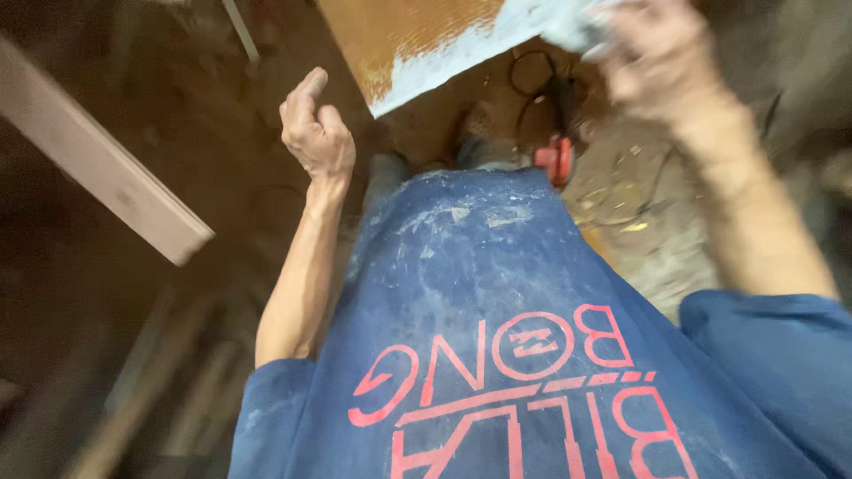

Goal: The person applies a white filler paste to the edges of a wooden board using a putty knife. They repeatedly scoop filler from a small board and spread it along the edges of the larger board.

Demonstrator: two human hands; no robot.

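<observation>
The right hand, up at one o'clock and blurred, has its grip closed around a pale, crumpled wad, a rag or pad as far as the blur allows, pressed at the pale edge of a flat panel at twelve o'clock. Judging by the surface, the work on that panel looks partly done: a whitish-blue, chalky band runs along its near edge, while the rest shows a rusty orange-brown, mottled and rough.

The left hand, at ten o'clock, is lifted and holds nothing; its grip is loosely curled, fingers half folded, touching no object.

Below the hands hangs a blue shirt, soft cotton dusted with white powder and flecks, bearing red print. At nine o'clock a long, flat, pale wooden board slants across. On the dirt floor, gritty and strewn with scraps, a red power tool lies near one o'clock with a black cable looping from it.
</observation>
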